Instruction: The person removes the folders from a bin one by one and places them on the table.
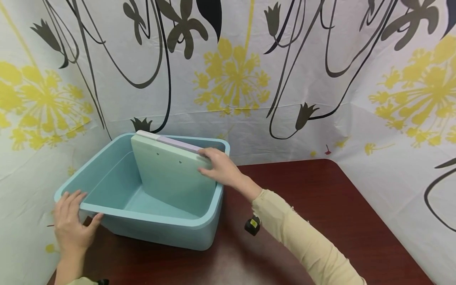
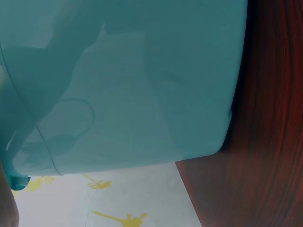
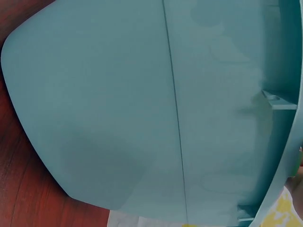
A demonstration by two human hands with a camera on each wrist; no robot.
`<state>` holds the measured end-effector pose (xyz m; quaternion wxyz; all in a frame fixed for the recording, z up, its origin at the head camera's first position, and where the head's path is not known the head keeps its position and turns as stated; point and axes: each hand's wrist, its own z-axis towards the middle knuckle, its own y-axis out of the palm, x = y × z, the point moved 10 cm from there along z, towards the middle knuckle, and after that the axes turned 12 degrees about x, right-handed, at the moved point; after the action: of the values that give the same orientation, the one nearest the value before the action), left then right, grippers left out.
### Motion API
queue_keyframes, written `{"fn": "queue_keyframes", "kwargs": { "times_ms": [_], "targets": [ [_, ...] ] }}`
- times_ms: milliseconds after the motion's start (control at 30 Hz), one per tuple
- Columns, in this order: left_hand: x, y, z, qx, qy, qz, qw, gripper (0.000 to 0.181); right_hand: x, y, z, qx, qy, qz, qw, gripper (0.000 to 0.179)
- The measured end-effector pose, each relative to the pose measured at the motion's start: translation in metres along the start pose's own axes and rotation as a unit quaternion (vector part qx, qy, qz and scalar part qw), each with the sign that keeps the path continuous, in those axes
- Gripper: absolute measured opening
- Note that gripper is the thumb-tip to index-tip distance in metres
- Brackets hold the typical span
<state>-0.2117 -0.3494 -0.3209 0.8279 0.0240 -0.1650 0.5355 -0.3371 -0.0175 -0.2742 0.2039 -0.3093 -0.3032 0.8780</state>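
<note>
A light blue plastic tub stands on the table. Inside it, a pale green binder with two small rivets stands upright, leaning slightly. Right behind that shows the top edge of a white and lilac binder. At their upper right corner my right hand holds them, thumb on the green face and fingers over the top. My left hand grips the tub's front left corner, fingers over the rim, thumb below it outside. Both wrist views mostly show the tub's outer wall.
The dark red wooden table extends to the right of the tub. A white cloth with yellow and grey plant prints hangs behind and at both sides. A small black device is at the right wrist.
</note>
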Motion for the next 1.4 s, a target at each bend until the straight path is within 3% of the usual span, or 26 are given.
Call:
{"fn": "queue_keyframes", "kwargs": {
  "times_ms": [300, 467, 700, 1000, 1400],
  "targets": [
    [-0.001, 0.0, 0.0, 0.009, -0.005, -0.007, 0.9999, 0.096, 0.0, 0.013, 0.003, -0.034, 0.003, -0.006, 0.9994, 0.039],
    [0.0, 0.0, 0.001, 0.012, -0.004, -0.007, 0.9999, 0.096, -0.001, 0.014, 0.004, -0.026, 0.006, -0.008, 0.9996, 0.037],
    [0.0, 0.0, 0.0, 0.013, -0.005, -0.009, 0.9999, 0.096, -0.007, 0.006, 0.003, 0.025, -0.011, 0.036, 0.999, 0.032],
    [-0.001, 0.0, 0.0, 0.014, -0.006, -0.007, 0.9999, 0.096, -0.01, -0.014, 0.002, 0.095, -0.02, 0.092, 0.991, 0.031],
    [-0.002, 0.0, 0.0, 0.014, -0.009, -0.012, 0.9998, 0.096, -0.009, -0.047, 0.003, 0.171, 0.024, 0.173, 0.9695, 0.032]
  ]
}}
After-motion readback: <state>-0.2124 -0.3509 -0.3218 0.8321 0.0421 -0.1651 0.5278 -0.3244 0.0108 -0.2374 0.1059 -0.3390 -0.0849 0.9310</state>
